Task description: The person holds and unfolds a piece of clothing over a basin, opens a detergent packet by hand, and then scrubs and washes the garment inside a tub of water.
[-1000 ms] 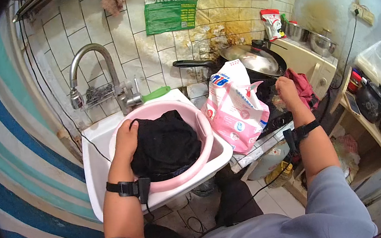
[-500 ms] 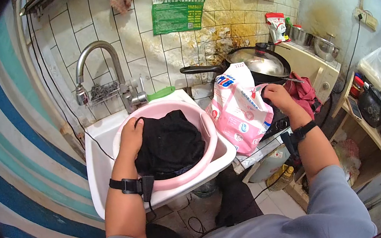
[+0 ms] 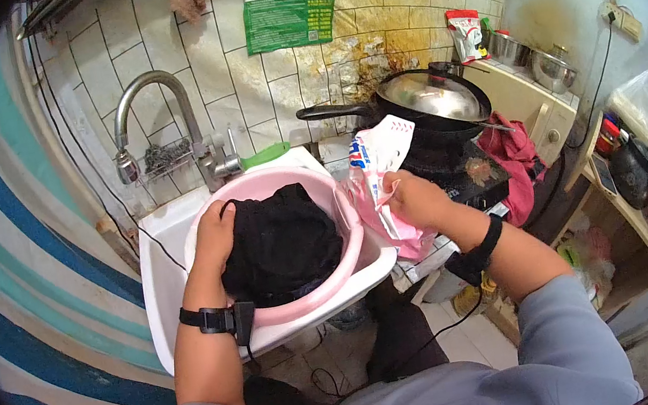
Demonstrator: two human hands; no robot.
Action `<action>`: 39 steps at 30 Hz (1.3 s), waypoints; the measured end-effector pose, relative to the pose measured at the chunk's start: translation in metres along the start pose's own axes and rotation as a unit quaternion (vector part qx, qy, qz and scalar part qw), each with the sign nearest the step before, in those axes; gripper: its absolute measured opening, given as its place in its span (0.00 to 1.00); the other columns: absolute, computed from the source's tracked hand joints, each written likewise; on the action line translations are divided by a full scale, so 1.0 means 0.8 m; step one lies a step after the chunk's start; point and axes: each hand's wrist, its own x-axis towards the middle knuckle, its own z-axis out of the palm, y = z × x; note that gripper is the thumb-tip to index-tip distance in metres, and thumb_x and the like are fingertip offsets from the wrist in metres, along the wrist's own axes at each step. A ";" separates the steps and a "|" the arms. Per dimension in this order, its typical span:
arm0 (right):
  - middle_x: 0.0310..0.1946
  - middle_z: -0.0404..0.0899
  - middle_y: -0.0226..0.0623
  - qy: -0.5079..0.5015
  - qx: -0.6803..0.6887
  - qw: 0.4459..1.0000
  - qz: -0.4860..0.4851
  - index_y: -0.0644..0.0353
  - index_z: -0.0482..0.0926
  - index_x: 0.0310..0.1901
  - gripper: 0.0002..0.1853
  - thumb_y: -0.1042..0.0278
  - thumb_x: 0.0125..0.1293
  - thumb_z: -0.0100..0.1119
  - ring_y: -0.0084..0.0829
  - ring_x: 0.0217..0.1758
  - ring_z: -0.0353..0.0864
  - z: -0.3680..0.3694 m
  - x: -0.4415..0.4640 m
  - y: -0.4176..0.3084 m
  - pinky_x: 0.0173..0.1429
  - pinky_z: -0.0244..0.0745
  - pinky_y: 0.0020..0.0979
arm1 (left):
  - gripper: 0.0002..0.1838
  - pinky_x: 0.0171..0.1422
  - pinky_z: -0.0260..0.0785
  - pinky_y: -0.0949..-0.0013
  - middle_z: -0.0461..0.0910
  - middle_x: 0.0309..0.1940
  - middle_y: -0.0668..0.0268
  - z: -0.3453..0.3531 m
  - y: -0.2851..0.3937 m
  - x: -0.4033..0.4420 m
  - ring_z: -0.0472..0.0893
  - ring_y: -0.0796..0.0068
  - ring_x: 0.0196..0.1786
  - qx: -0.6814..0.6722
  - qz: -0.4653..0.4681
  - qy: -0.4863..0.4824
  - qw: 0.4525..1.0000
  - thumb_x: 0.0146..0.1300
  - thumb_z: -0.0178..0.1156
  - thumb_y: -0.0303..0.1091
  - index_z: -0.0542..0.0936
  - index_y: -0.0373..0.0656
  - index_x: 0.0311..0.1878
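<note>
A pink plastic basin (image 3: pixel 352 253) sits in the white sink, with a bunched black cloth garment (image 3: pixel 280 242) inside it. At the basin's left side, my left hand (image 3: pixel 214 234) is closed on the garment's edge; some fingers are hidden behind it. My right hand (image 3: pixel 419 201) pinches the side of a pink and white plastic bag (image 3: pixel 375 163), which looks like a detergent bag. The bag leans over near the basin's right rim, partly covered by my hand. Its opening and contents cannot be seen.
The sink (image 3: pixel 158 311) has a curved metal faucet (image 3: pixel 187 110) behind the basin. A lidded black wok (image 3: pixel 430 98) rests on the stove to the right, near a red cloth (image 3: pixel 515 165). A shelf (image 3: pixel 629 228) stands further right. A thin cable hangs into the sink.
My right hand has moved left with the bag, tilting and squeezing it closer to the basin. The left hand keeps its place on the garment. The view has shifted slightly.
</note>
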 end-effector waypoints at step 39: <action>0.46 0.74 0.38 -0.031 0.078 0.941 -0.328 0.63 0.77 0.36 0.06 0.75 0.57 0.59 0.32 0.47 0.74 -0.132 -0.010 0.029 0.53 0.70 0.32 | 0.15 0.51 0.68 0.67 0.81 0.40 0.57 0.001 -0.017 0.008 0.78 0.67 0.43 -0.048 -0.017 -0.024 0.998 0.69 0.53 0.37 0.77 0.33 0.49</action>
